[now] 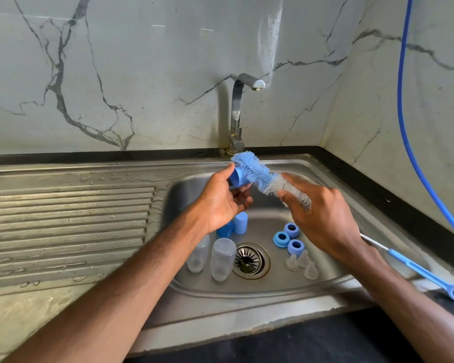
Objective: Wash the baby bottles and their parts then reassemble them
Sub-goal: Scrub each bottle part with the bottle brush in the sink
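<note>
Blue cap (237, 178), head view: I note the left hand (220, 203) pinching it above the drain (250, 259), bottle brush (257, 174) bristles against it, right hand (323, 216) gripping the brush. Two clear bottles (222, 258) sit left of the drain; rings (290, 237) and nipples (303, 263) right.

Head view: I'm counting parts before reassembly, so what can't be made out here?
- Blue cap in the left hand: head view, mostly covered by fingers and the brush bristles.
- Second cap, standing below: left wrist hides its top.
- Left clear bottle: the left forearm covers its side; anything behind is hidden.
- Brush stem: hidden under the right hand.
- Blue hose: cut off by top and right edges.
</note>
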The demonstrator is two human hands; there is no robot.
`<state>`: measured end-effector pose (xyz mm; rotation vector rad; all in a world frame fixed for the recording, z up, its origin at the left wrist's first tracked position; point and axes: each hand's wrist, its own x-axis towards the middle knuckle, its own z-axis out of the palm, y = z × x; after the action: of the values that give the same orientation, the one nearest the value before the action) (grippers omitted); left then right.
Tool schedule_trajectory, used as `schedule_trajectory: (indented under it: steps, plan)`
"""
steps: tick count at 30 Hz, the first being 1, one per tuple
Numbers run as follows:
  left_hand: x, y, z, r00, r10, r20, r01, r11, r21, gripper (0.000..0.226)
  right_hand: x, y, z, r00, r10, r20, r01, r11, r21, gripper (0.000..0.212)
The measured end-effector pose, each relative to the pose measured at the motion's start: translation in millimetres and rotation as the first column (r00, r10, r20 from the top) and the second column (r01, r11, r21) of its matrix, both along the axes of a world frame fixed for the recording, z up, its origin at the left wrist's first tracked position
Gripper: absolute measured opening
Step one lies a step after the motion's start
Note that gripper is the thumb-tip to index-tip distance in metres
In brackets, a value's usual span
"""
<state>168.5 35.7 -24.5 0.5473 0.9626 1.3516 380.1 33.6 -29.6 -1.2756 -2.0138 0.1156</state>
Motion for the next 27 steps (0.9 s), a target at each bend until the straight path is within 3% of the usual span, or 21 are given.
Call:
schedule_trajectory:
  steps: [2, 8, 16, 21, 24, 27]
  plan:
    - [-1.7, 0.4, 0.0, 1.000, 0.021, -0.014, -0.021, 1.000, 0.009, 0.049, 1.7, 0.6, 1.0, 1.000, -0.025, -0.012, 0.025, 1.000, 0.008, 0.044]
    - [-6.5, -0.9, -3.4, 0.999, 0.028, 0.024, -0.029, 0.998, 0.056, 0.031, 1.6, 0.7, 0.7, 1.000, -0.017, 0.003, 0.017, 1.000, -0.004, 0.042]
    - [-0.7, -5.6, -2.7, 0.986, -0.137, -0.091, 0.149, 0.978, 0.144, 0.034, 1.8, 4.4, 1.0, 0.998, -0.060, -0.018, 0.060, 0.998, 0.020, 0.043]
    - [-4.6, -3.3, -7.4, 0.983, -0.074, -0.167, 0.091, 0.991, 0.098, 0.029, 0.5, 1.6, -1.8, 1.000, -0.012, 0.021, 0.012, 1.000, 0.017, 0.044]
    - [-5.5, -2.4, -6.3, 0.991, -0.059, -0.123, 0.069, 0.994, 0.082, 0.037, 3.4, 6.7, 0.5, 0.998, -0.055, -0.015, 0.056, 0.998, 0.039, 0.045]
    - [-2.3, -4.1, -4.3, 0.997, -0.045, -0.060, 0.049, 0.997, 0.055, 0.030, 0.1, 0.1, -1.2, 0.999, 0.032, 0.000, -0.032, 0.999, 0.024, 0.044]
